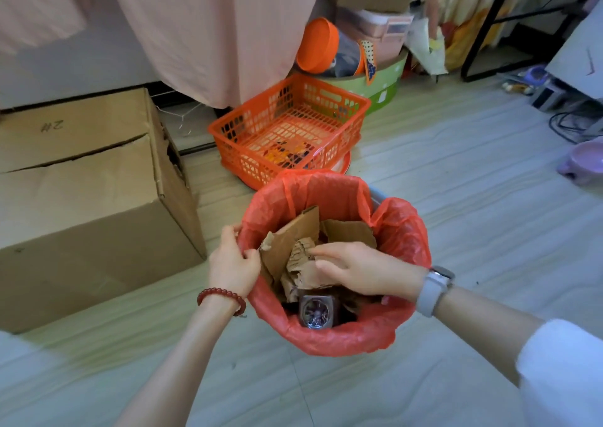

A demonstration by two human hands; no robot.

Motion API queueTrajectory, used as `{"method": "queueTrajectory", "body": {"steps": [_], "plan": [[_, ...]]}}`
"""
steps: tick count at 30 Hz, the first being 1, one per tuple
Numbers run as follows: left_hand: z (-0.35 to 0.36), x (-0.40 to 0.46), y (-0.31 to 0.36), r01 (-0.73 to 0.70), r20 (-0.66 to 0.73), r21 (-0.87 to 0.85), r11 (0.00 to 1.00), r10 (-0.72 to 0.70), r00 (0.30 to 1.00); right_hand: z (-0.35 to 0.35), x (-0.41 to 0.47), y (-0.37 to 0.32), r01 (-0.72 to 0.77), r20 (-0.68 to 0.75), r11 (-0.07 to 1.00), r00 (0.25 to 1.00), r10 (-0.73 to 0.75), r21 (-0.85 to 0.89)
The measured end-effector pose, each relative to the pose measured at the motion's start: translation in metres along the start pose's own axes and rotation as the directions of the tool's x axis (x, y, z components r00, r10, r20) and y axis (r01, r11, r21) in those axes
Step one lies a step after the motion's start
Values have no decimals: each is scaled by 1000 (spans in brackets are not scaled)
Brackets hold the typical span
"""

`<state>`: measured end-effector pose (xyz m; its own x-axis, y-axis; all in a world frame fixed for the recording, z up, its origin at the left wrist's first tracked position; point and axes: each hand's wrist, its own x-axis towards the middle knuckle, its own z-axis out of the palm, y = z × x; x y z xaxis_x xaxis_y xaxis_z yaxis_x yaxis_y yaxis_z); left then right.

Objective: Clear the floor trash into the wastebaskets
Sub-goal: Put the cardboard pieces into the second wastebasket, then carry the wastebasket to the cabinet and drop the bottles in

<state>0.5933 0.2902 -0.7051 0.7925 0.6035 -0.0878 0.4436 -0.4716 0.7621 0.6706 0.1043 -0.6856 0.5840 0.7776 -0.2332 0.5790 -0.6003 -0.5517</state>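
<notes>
Here, the bin (336, 335), lined in red, sits on the floor near you, full of torn cardboard (293, 247). Your left hand (233, 261) pinches the liner's left rim; your right hand (362, 268) presses loosely spread fingers on the cardboard. An orange basket (290, 126) stands just beyond.

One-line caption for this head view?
Left hand grips the red liner's rim while the right hand presses torn cardboard into the wastebasket.
</notes>
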Motion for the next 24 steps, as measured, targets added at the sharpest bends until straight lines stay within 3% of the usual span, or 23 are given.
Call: {"method": "queueTrajectory", "body": {"steps": [1, 3, 5, 7, 10, 13, 18, 20, 24], "plan": [[-3, -2, 0, 32, -29, 37, 999, -31, 999, -10, -10, 7, -5, -185, 1000, 983, 2, -15], [-8, -7, 3, 59, -73, 203, 977, -45, 996, -23, -31, 27, -97, -493, 993, 868, 49, -72], [-11, -4, 12, 24, -104, 300, 954, 8, 995, -26, -49, 44, -252, -584, 967, 791, 182, -40], [-6, 11, 23, -79, -66, 287, 955, 102, 993, -19, -60, 54, -358, -451, 931, 843, 291, -68], [13, 38, 39, -297, 149, 294, 909, 263, 953, -5, -66, 62, -330, -307, 940, 907, 289, -90], [33, 51, 47, -310, 208, 408, 859, 243, 947, -7, -69, 68, -345, -364, 939, 874, 323, 4], [52, 35, 52, -330, 258, 517, 790, 223, 940, -4, -100, 90, -521, -444, 846, 789, 426, -115], [58, 13, 58, -295, 300, 571, 766, 140, 944, -2, -124, 96, -592, -420, 800, 753, 507, -96], [67, -45, 85, -245, 366, 570, 784, 25, 930, -3, -176, 97, -681, -247, 719, 679, 691, 137]]}}
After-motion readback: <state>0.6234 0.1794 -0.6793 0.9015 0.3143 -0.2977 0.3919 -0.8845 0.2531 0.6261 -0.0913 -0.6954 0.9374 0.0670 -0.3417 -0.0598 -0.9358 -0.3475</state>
